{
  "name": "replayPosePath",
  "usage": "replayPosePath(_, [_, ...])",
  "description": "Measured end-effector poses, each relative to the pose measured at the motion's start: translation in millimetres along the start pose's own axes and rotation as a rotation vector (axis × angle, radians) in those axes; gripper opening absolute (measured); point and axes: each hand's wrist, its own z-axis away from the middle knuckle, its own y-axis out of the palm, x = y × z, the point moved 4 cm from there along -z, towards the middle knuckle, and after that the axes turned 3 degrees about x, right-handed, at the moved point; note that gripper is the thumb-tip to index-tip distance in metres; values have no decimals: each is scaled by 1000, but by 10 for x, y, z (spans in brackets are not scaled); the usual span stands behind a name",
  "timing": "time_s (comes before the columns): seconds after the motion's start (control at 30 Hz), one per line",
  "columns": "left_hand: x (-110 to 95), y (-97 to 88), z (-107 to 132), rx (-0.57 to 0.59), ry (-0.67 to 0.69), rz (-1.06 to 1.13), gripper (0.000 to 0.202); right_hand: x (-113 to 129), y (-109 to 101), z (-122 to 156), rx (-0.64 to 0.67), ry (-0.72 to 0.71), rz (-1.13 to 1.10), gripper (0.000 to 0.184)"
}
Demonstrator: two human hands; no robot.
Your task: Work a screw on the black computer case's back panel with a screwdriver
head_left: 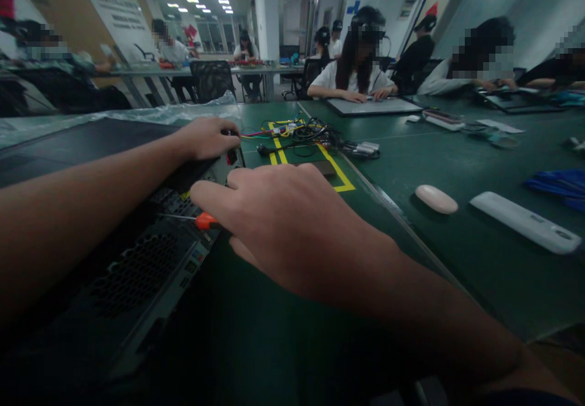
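A black computer case lies on its side on the green table, its vented rear panel facing me. My right hand is closed round a screwdriver with an orange handle, whose thin shaft points left onto the rear panel. My left hand rests curled over the far top corner of the case, fingers bent down on its edge near a small red part.
A tangle of coloured cables lies inside yellow floor-tape marks beyond the case. A pink oval mouse and a white bar-shaped device lie to the right, with blue cloth further right. Several people sit at tables behind.
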Motion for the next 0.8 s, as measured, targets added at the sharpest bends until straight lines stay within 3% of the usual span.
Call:
replayPosePath(0.27, [-121,-51,113,4,16,-10,60,-27,14,8,-7,10,0,22])
replayPosePath(0.8, [-100,-30,109,-11,14,22,61,-33,1,13,15,26,-13,27])
